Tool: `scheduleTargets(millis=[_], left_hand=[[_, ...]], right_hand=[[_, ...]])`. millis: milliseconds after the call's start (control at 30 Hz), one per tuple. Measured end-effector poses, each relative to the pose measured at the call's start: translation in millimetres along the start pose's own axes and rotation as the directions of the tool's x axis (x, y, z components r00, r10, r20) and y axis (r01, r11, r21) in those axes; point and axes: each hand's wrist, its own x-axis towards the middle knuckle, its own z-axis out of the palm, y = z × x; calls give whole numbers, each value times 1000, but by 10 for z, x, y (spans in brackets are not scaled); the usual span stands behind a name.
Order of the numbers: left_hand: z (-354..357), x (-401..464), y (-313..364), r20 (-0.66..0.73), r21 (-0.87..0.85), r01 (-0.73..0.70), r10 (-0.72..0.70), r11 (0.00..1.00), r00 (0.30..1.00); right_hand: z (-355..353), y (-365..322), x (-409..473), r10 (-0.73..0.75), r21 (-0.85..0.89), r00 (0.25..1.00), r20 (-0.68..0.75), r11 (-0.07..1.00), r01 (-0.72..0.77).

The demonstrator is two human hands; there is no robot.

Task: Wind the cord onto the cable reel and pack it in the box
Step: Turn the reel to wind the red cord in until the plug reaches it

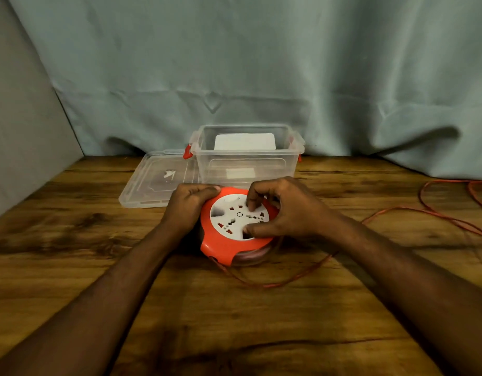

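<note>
Cable reel point(235, 226) orange w/ white socket face, on wooden table point(71, 240), btwn both hands. Left hand point(189, 206) grips reel's left edge, fingers curled over rim. Right hand point(281, 210) on socket face, thumb & fingertips curled into face recesses. Cord point(302, 275) exits reel front, loops below right forearm, trails off far right, mostly unwound. Box point(248, 153) clear plastic, open, just beyond hands. Lid point(155, 183) flat beyond left hand, beside box. Grey-green cloth backdrop point(234, 63) behind.

Orange cable reel point(229, 248) with white socket face, orange cord point(397, 211), clear box point(248, 156) — red latches, brown wood-grain table point(98, 253), grey-green curtain point(234, 63)
</note>
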Motion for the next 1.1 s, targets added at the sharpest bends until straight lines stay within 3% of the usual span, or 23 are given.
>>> scheduleTargets(millis=[167,333,467,600,733,800,1100], left_hand=[[-5,2,-3,0,-17,-11,11,1000,1000],[-3,-12,8,18,4,-39,39,999,999],[-4,-16,8,41,28,-72,71,997,997],[-21,-34,23,82,-27,-73,75,997,994],[-11,-57,41,139,-36,-94,98,995,985],[-12,-65,45,167,-12,-107,107,994,980],[7,-44,26,182,41,-96,87,995,979]], right_hand=[[14,-85,-13,-52,-104,998,-45,993,47],[158,-210,-26,-87,-281,979,-185,959,32],[185,-249,-45,-142,-233,959,-244,969,85],[23,-176,-54,-273,-132,950,-151,958,254],[-133,-62,-14,-131,28,986,107,991,129],[-156,-48,-17,-134,58,973,186,990,125],[-267,-132,-51,-66,-8,974,215,998,69]])
